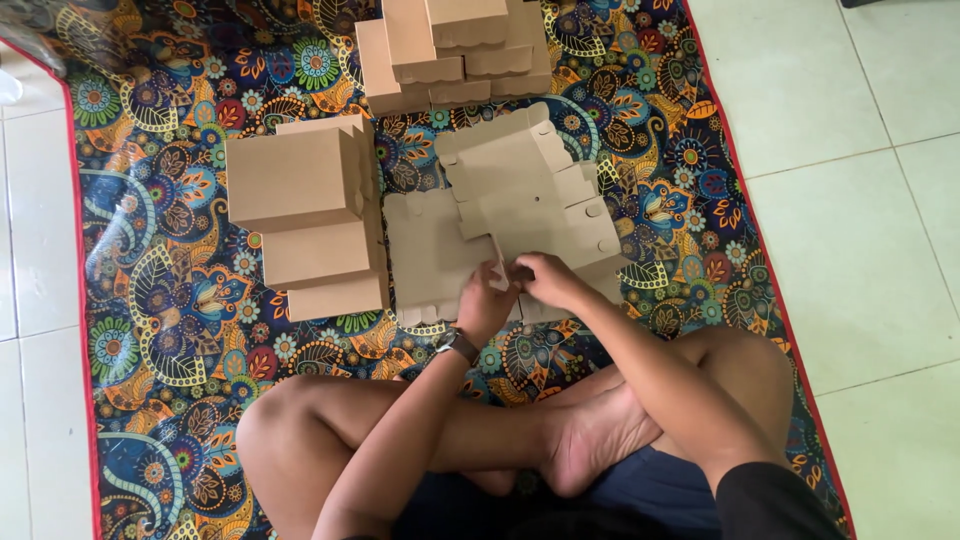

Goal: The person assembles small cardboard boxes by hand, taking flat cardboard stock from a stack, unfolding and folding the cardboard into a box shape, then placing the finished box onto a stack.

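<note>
Pale floor tiles (pixel 860 250) frame a bright patterned mat (pixel 160 300) with a red edge, on which a person sits cross-legged.

On the mat's left part stands a stack (pixel 310 215) of folded brown cardboard boxes, three stepped tiers with the widest-looking one on top. Farther back, near the top edge of the view, sits a second pile (pixel 450 50) of folded boxes, several with scalloped flaps hanging down their fronts.

Between the stack and the person's hands lie flat cardboard blanks (pixel 430 250) with scalloped edges, spread on the mat. On top of them rests the blank being worked, a sheet (pixel 520 180) with round-tabbed flaps, turned at an angle so that its far corner points toward the back pile.

The left hand (pixel 487 300), with a watch (pixel 457 345) on its wrist, is closed on the near edge of the sheet, fingers pinching a narrow flap that stands up between the two hands. Just beside it, the right hand (pixel 545 278) presses curled fingers on the same near edge, so close that the hands almost touch. Whether the right hand pinches the card or only bears down on it cannot be told.

Bare knees and crossed legs fill the bottom of the view.
</note>
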